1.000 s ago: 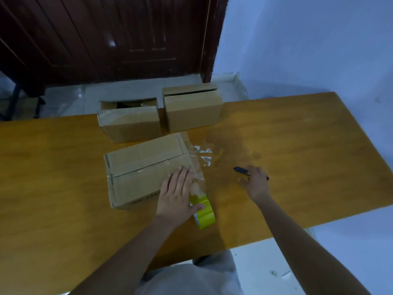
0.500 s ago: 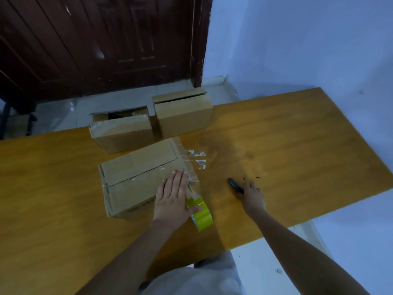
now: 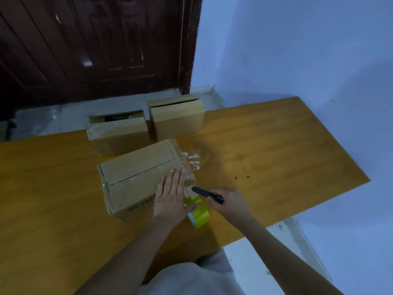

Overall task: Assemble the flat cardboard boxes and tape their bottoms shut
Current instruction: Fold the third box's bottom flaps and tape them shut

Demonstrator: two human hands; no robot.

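Pressing flat on the near box, the left hand lies with straight, closed-together fingers on the taped seam at the box's right end, while its thumb reaches to the yellow tape roll, which stands on the desk just at 5 o'clock of the box. I judge this hold keeps the clear tape tight between box and roll. The right hand has its fingers curled around a black cutter, whose tip points to 10 o'clock, at the stretched tape beside the left hand. Probably the cut comes next, and the blade is very near the left hand's fingers, so care is needed. Two other boxes stand at 12 o'clock: the left box and the right box, just beside each other at the far desk edge. Scraps of tape lie at 2 o'clock of the near box. Nothing blocks the cutter.
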